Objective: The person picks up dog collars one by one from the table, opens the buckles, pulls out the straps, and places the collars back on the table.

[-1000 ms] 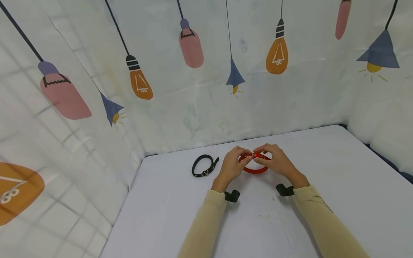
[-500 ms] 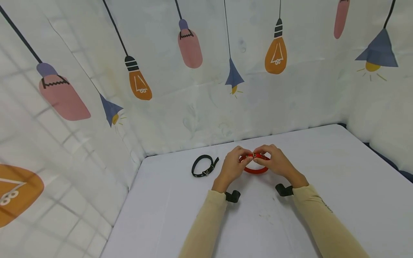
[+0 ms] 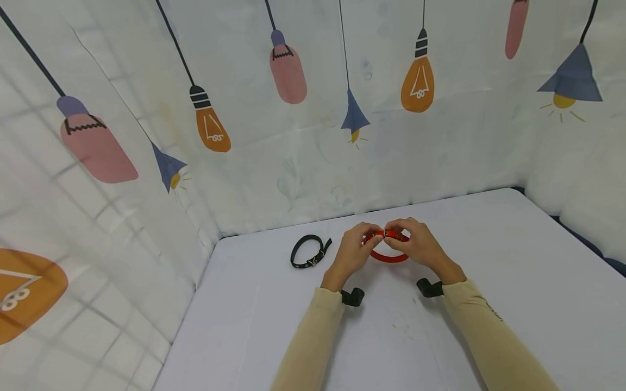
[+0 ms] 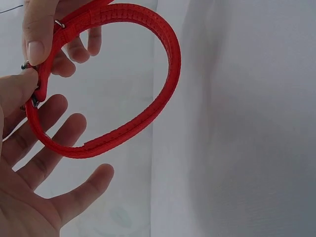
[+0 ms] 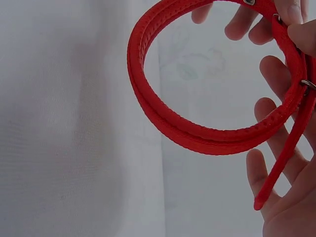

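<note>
A red buckled collar (image 3: 389, 259), bent into a loop, is held up over the table by both hands. My left hand (image 3: 351, 251) pinches it near the buckle between thumb and index finger, the other fingers spread. My right hand (image 3: 421, 247) pinches the strap right beside, its thumb close to the left one. In the right wrist view the strap's loose end (image 5: 281, 168) hangs past a metal ring (image 5: 308, 84). Fingers partly hide the buckle. To the left of the hands lies a black collar (image 3: 294, 252), also looped, with its metal buckle towards the front.
The white-covered table (image 3: 235, 326) reaches back to a pale curtain (image 3: 313, 163) printed with lamps and bulbs. Another curtain panel stands along the left side. Dark wrist mounts (image 3: 353, 297) stick out inward from both sleeves.
Both hands stay in nearly the same place. The red collar's loop has shifted slightly to the right and turned a little between the fingers. The black collar has not moved.
</note>
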`<state>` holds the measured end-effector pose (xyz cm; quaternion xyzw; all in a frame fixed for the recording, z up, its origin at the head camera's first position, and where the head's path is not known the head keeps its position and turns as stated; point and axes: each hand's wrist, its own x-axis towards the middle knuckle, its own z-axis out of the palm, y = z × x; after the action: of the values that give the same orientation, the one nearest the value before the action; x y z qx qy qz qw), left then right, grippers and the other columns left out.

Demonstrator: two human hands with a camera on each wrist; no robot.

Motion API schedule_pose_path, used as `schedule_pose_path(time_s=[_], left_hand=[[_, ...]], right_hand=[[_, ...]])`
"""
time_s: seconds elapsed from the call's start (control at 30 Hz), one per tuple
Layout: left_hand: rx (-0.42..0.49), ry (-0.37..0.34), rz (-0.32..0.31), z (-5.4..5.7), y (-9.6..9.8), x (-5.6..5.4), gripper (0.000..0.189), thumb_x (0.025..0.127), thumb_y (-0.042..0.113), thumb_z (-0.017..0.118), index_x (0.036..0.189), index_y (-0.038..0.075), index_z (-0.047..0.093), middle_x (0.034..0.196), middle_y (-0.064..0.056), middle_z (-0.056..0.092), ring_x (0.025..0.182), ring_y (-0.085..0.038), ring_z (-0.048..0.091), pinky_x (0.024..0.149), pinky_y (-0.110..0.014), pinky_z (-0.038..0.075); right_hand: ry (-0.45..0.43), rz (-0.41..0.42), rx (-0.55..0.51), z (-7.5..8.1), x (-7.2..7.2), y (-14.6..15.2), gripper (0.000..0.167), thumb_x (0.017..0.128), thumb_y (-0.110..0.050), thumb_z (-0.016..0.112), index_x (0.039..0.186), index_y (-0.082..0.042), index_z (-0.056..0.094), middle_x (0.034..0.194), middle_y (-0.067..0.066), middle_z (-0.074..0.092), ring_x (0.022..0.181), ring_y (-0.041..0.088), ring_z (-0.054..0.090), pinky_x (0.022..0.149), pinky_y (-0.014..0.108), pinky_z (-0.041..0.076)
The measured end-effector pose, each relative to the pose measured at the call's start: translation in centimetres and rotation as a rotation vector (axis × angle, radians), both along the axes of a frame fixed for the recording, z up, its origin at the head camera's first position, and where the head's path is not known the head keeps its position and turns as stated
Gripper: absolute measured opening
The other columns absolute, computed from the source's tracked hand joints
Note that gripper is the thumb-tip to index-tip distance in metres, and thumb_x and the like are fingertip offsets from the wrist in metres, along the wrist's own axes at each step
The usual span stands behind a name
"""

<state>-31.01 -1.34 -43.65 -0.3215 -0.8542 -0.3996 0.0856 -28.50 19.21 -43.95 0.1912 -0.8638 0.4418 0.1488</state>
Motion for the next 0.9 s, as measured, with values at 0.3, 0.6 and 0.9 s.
schedule_pose_path(time_s=[0.3, 0.6, 0.9], left_hand=[[0.008, -0.058, -0.005, -0.16, 0.05, -0.07, 0.028, 0.103, 0.034, 0.060, 0.126, 0.017, 0.066, 0.116, 0.002, 0.071, 0.105, -0.012, 0.062, 0.090, -0.029, 0.053], [0.052, -0.089, -0.018, -0.24, 0.00, -0.04, 0.028, 0.104, 0.036, 0.060, 0.123, 0.017, 0.066, 0.116, 0.001, 0.072, 0.106, -0.013, 0.065, 0.091, -0.030, 0.054], [0.074, -0.117, -0.014, -0.14, -0.09, 0.09, 0.024, 0.104, 0.029, 0.060, 0.124, 0.016, 0.063, 0.111, -0.001, 0.072, 0.098, -0.012, 0.063, 0.087, -0.027, 0.054]], right_hand=[[0.025, 0.008, -0.005, 0.03, 0.01, 0.05, 0.022, 0.092, -0.014, 0.077, 0.112, -0.008, 0.072, 0.101, 0.007, 0.072, 0.099, 0.024, 0.058, 0.081, 0.039, 0.053], [-0.021, 0.018, -0.025, 0.34, 0.30, 0.15, 0.027, 0.092, -0.015, 0.077, 0.118, -0.008, 0.072, 0.112, 0.010, 0.073, 0.107, 0.028, 0.061, 0.088, 0.044, 0.054], [-0.034, 0.004, 0.026, 0.57, 0.27, 0.52, 0.024, 0.094, -0.014, 0.075, 0.117, -0.008, 0.071, 0.111, 0.009, 0.073, 0.105, 0.027, 0.062, 0.092, 0.048, 0.053]])
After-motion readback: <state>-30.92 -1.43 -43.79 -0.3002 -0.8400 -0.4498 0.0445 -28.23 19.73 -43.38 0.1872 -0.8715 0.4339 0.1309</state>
